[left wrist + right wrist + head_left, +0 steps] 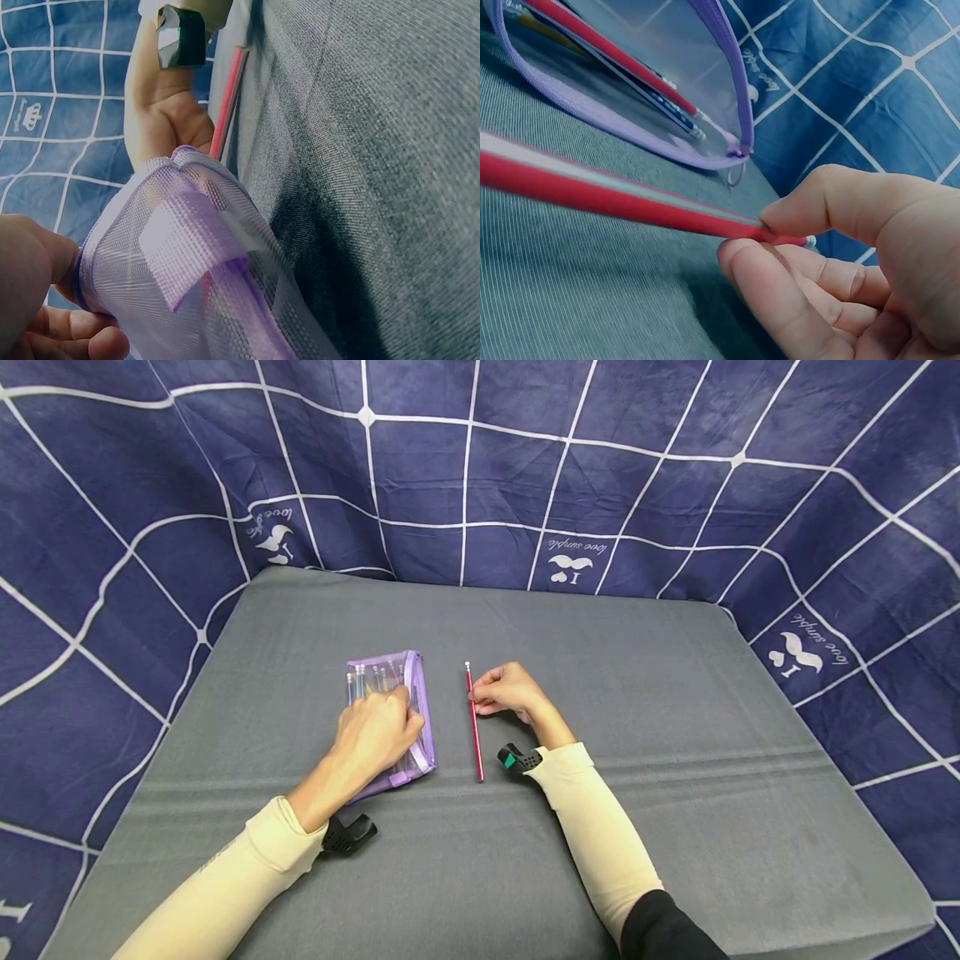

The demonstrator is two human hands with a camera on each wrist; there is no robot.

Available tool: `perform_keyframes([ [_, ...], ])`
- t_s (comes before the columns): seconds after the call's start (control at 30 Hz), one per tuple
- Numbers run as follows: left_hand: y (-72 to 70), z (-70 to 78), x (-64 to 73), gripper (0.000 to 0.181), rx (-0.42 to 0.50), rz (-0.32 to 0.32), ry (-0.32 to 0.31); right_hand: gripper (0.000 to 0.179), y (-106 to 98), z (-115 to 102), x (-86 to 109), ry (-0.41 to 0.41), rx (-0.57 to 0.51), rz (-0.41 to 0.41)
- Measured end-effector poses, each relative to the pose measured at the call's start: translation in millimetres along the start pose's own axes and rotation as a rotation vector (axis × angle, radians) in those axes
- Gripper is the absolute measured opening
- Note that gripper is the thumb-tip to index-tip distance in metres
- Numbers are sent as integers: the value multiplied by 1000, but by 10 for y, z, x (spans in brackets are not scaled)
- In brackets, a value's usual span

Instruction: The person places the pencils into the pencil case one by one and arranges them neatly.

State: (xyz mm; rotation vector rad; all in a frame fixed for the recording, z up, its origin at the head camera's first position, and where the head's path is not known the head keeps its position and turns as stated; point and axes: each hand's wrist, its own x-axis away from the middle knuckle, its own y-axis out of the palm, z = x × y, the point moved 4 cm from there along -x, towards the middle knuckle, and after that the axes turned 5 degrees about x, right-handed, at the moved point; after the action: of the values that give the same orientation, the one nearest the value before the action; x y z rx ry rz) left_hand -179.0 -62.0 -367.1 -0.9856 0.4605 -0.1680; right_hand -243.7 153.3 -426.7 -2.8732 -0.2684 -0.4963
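Note:
My right hand (510, 687) pinches a red pencil (475, 727) between thumb and fingertips, near its eraser end. The right wrist view shows this red pencil (630, 196) running off to the left, close over the grey cloth. To its left is a see-through mesh pencil pouch (426, 718) with purple edging and a zip. My left hand (378, 731) grips the pouch's upper layer; in the left wrist view its thumb and curled fingers hold the mesh edge, lifting it. The pouch gapes along the zip side, and several pencils (622, 60) lie inside, one of them red.
A grey cloth-covered table (675, 693) lies under both hands, with a crease across its right part. Behind and at the sides hangs a dark blue curtain (510, 468) with white grid lines. Black wrist cameras (350, 835) sit at both cuffs.

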Motion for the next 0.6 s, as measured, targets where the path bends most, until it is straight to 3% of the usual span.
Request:
perform_keyframes([
  [0.6, -3, -6, -2, 12, 0, -12, -11, 9, 269, -145, -141, -24, -76, -14],
])
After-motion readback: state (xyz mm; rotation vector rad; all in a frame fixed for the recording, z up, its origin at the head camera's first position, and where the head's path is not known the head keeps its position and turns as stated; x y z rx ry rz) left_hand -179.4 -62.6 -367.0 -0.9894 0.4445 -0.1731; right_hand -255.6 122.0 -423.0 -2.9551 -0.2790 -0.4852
